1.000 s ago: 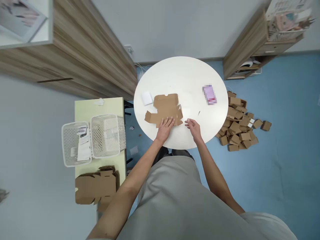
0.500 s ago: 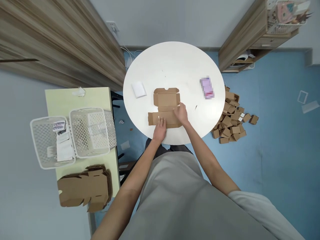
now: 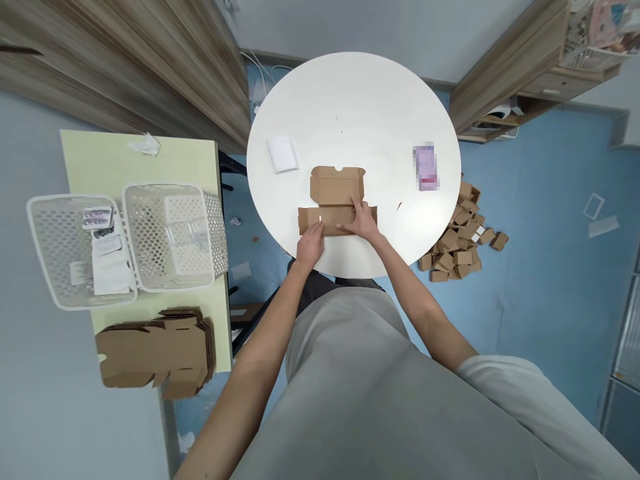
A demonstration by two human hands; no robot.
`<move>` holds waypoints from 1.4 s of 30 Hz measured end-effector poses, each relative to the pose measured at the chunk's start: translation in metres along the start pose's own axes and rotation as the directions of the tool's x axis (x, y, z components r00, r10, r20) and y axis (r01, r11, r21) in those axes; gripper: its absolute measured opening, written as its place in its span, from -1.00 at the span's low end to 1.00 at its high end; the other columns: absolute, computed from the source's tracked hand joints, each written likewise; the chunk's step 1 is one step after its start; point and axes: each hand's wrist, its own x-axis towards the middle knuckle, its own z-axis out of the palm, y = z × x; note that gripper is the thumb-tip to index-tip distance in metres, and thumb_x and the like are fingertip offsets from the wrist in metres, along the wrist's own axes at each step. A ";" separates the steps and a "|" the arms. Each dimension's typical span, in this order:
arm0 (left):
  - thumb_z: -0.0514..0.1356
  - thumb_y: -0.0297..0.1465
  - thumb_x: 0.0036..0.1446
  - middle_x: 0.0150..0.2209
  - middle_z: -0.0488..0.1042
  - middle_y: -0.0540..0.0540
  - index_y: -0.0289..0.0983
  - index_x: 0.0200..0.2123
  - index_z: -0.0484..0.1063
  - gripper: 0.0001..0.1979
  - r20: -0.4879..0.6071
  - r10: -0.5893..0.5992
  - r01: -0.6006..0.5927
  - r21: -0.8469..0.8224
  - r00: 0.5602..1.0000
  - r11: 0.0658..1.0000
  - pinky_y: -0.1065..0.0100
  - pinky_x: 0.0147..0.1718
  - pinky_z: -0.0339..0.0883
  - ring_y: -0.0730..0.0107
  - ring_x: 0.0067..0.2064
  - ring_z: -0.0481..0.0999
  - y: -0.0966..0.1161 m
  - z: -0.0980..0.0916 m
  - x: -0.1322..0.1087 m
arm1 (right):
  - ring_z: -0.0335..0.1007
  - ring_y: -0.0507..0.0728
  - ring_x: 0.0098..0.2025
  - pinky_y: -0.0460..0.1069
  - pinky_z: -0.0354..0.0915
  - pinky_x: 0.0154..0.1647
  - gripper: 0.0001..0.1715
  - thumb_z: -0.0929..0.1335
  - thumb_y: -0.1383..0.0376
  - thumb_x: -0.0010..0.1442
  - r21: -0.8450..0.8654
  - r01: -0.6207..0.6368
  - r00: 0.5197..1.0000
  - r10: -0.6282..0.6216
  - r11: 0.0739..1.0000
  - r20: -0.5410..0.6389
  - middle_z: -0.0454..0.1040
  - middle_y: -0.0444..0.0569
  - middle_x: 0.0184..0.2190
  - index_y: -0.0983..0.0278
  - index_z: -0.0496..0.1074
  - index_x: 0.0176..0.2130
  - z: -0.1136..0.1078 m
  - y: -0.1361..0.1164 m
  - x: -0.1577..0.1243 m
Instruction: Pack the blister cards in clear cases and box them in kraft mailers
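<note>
A partly folded cardboard box (image 3: pixel 338 189) lies on the white round table (image 3: pixel 350 100) in front of me, its lid panel flat on the far side and its near panel edged by low raised walls. At the near left edge, my left hand (image 3: pixel 311 245) is closed with its fingertips on the cardboard wall. My right hand (image 3: pixel 364 222) rests on the right part of the near panel, thumb and index finger spread apart. Left of the box is a white folded sheet or packet (image 3: pixel 283 155). A blurred purple item (image 3: pixel 426 167) lies to the right.
On my left, a pale green table (image 3: pixel 187 157) bears two white plastic baskets (image 3: pixel 214 233) and a stack of flat cardboard blanks (image 3: pixel 155 353). Small cardboard boxes (image 3: pixel 457 243) are heaped on the floor at right. A wooden cabinet (image 3: pixel 505 67) stands at the far right.
The near panel's front edge now stands up as a low wall. My left hand has moved from on the panel to its near edge; my right hand's fingers have spread. The view has shifted.
</note>
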 end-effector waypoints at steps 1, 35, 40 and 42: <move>0.04 -0.57 0.37 0.46 0.45 -0.30 -0.32 0.44 0.41 -0.39 -0.010 -0.008 0.008 -0.010 1.000 1.000 0.02 0.50 0.31 0.07 0.50 0.41 0.001 0.000 0.000 | 0.28 0.56 0.48 0.37 0.44 0.37 0.54 0.67 -0.06 0.11 -0.029 0.009 1.000 -0.008 1.000 0.028 -0.01 0.35 0.59 0.13 -0.14 0.69 0.002 0.002 -0.009; 0.20 -0.43 0.33 -0.11 0.63 -0.20 -0.17 -0.15 0.43 -0.95 -0.037 -0.462 0.463 0.042 0.886 0.885 0.11 -0.01 0.44 -0.05 0.00 0.64 0.033 -0.018 0.027 | 0.44 0.63 0.41 0.34 0.58 0.20 0.64 0.70 0.20 0.10 -0.281 0.012 0.993 0.022 0.960 0.118 -0.43 0.35 0.71 0.09 -0.28 0.70 0.001 -0.009 -0.012; 0.17 -0.43 0.38 0.07 0.57 -0.37 -0.24 0.05 0.42 -0.80 -0.058 -0.492 0.493 0.023 0.869 0.869 -0.02 0.09 0.44 -0.22 0.12 0.61 0.046 -0.007 0.031 | 0.49 0.60 0.37 0.31 0.60 0.17 0.53 0.64 0.20 0.19 -0.278 0.036 0.995 -0.009 0.960 0.096 -0.41 0.34 0.71 0.10 -0.29 0.70 0.008 -0.003 -0.023; 0.13 -0.40 0.44 0.12 0.54 -0.44 -0.26 0.11 0.41 -0.76 -0.059 -0.516 0.515 -0.034 0.855 0.857 -0.10 0.12 0.45 -0.29 0.14 0.61 0.049 -0.001 0.029 | 0.48 0.61 0.37 0.32 0.58 0.19 0.47 0.63 0.21 0.20 -0.250 0.055 0.997 -0.040 0.967 0.064 -0.30 0.36 0.70 0.12 -0.22 0.70 0.012 0.000 -0.026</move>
